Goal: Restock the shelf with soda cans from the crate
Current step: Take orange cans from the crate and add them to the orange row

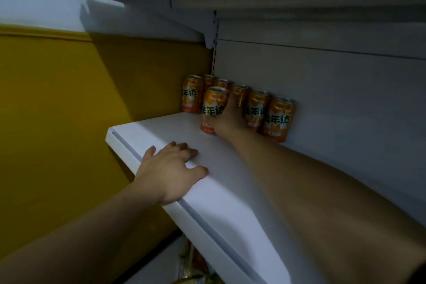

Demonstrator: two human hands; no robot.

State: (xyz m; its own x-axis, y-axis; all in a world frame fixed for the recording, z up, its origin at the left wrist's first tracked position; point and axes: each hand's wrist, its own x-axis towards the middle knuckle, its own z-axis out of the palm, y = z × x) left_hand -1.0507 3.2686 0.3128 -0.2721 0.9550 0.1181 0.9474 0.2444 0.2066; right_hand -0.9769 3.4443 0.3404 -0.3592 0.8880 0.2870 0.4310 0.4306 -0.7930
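We are reaching deep onto the white shelf [230,168] with our right hand [227,120], and its fingers are wrapping around the orange soda can [213,108] from that can's right side, thumb low on the front. The can is standing upright, its long axis vertical, base on or just above the shelf board; we cannot tell which. It is sitting one step forward of the back row of cans [265,110], which is lining the rear panel, and just right of the front-left can [192,94], so it is starting a second row. The gap that matters is the one between the gripped can and the back row: our fingers are filling it, so we judge that letting go will call for drawing the hand out to the right and toward us without nudging the neighbours. Our left hand [171,168] is lying flat and spread on the shelf's front edge, holding nothing, bracing us. The crate is not showing here.
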